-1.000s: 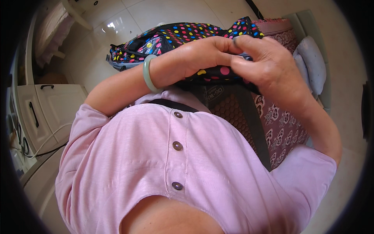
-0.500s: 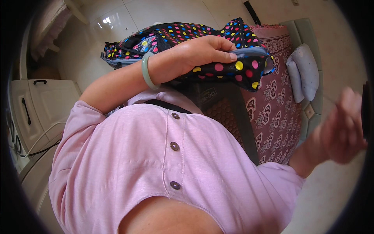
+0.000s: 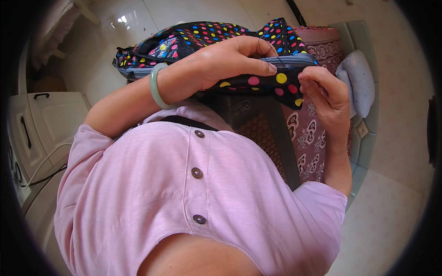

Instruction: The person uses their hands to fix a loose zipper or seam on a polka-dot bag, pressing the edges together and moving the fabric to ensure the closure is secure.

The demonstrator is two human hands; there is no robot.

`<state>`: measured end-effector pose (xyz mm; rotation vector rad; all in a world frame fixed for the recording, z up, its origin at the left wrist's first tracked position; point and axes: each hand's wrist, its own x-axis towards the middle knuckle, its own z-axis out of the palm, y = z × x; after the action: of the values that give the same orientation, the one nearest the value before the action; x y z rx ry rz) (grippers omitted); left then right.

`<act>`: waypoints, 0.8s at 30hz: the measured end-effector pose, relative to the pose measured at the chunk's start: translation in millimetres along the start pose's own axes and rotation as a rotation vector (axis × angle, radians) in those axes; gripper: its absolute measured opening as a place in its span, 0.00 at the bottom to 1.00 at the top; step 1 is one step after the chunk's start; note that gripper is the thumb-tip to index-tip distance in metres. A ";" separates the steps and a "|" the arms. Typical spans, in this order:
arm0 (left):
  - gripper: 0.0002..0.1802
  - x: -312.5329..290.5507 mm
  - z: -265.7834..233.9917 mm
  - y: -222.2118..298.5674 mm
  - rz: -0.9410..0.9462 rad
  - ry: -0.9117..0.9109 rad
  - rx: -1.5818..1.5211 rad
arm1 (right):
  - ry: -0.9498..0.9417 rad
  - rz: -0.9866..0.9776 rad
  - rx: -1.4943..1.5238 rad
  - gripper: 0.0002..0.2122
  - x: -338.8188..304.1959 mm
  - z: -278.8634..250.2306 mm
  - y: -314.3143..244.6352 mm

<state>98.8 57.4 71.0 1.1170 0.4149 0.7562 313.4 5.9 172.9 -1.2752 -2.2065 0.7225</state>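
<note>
A black bag with multicoloured dots lies across in front of me, with a grey-blue zipper along its near edge. My left hand is closed on that edge, thumb on the near side and fingers over the zipper. A thin dark thread loops beside the left fingertips. At the bag's right corner, my right hand has thumb and index finger pinched together; whatever lies between them is too small to make out. A pale green bangle circles my left wrist.
Below the bag is a dark panel with a honeycomb pattern. A maroon patterned cloth covers a seat on the right, near a pale cushion. White cabinets stand at the left, with cables beside them.
My right hand has swung in from the far right to the bag's right corner. The left hand keeps its hold, and bag and left arm have shifted slightly left in the picture.
</note>
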 end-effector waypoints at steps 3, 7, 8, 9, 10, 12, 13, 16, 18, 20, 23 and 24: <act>0.16 1.2 -3.9 -2.6 -0.005 -0.029 -0.034 | 0.041 -0.098 -0.112 0.04 4.4 1.8 7.6; 0.15 1.0 -9.0 -3.2 -0.009 -0.036 -0.065 | 0.219 -0.110 -0.287 0.05 4.0 -11.9 -6.9; 0.15 0.6 -9.9 -3.6 -0.013 -0.040 -0.082 | 0.377 -0.075 -0.306 0.05 2.5 -21.0 -7.0; 0.14 2.2 -8.9 -3.8 -0.017 -0.050 -0.076 | 0.459 -0.010 -0.157 0.05 0.1 -34.6 -2.6; 0.14 5.2 -8.5 -4.2 -0.020 -0.073 -0.076 | 0.545 0.060 -0.018 0.05 -2.6 -50.3 1.5; 0.14 7.3 -8.1 -4.4 -0.027 -0.077 -0.080 | 0.551 0.131 0.022 0.06 -6.6 -55.5 7.9; 0.14 6.1 -7.9 -4.6 -0.031 -0.059 -0.085 | 0.471 0.134 -0.077 0.06 -9.9 -49.0 15.7; 0.14 5.1 -8.4 -3.5 -0.045 -0.063 -0.092 | 0.188 0.087 -0.165 0.06 -15.1 -17.9 5.6; 0.14 4.2 -8.3 -2.7 -0.047 -0.067 -0.087 | 0.120 -0.057 -0.185 0.08 -9.5 4.1 3.7; 0.14 2.9 -7.6 -1.8 -0.039 -0.052 -0.076 | 0.087 -0.101 -0.228 0.08 -3.3 10.9 -2.8; 0.14 4.0 -9.1 -2.8 -0.019 -0.065 -0.076 | 0.070 -0.148 -0.264 0.08 2.8 10.9 0.9; 0.14 4.4 -9.4 -3.3 -0.021 -0.069 -0.068 | 0.068 -0.157 -0.266 0.08 3.5 10.7 1.6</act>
<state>96.8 65.9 64.5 1.0701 0.3396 0.7060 306.0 7.5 164.4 -1.2106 -2.3727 0.3291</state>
